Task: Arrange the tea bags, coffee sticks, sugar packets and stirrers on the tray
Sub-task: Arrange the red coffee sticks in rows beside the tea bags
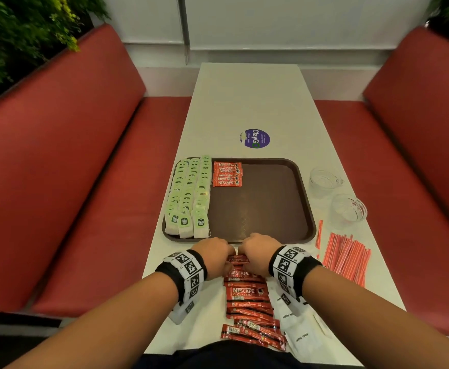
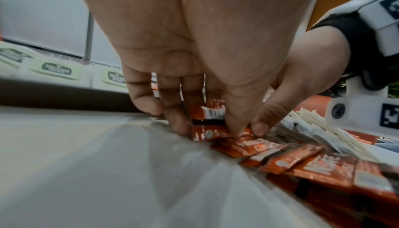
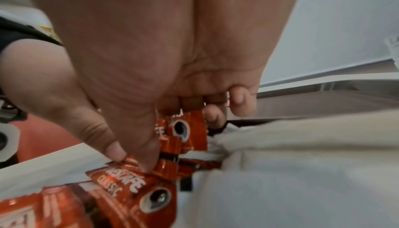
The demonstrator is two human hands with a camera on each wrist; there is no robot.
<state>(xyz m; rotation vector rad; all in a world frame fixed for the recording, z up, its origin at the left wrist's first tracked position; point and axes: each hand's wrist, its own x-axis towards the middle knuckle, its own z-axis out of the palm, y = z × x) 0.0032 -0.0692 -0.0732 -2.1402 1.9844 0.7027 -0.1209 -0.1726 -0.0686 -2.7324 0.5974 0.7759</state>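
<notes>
A brown tray (image 1: 258,209) lies mid-table, with rows of green tea bags (image 1: 188,195) along its left side and a small stack of red coffee sticks (image 1: 227,173) at its far edge. Just in front of the tray, both hands meet over a pile of red coffee sticks (image 1: 247,296). My left hand (image 1: 215,255) pinches a few sticks (image 2: 210,120) between thumb and fingers. My right hand (image 1: 255,253) pinches the same bunch (image 3: 181,139) from the other end. White sugar packets (image 1: 295,323) lie right of the pile. Red stirrers (image 1: 347,257) fan out at the right.
Two clear glass cups (image 1: 324,181) (image 1: 348,210) stand right of the tray. A purple round sticker (image 1: 254,138) sits beyond the tray on the white table (image 1: 244,102). Red bench seats (image 1: 90,182) flank both sides.
</notes>
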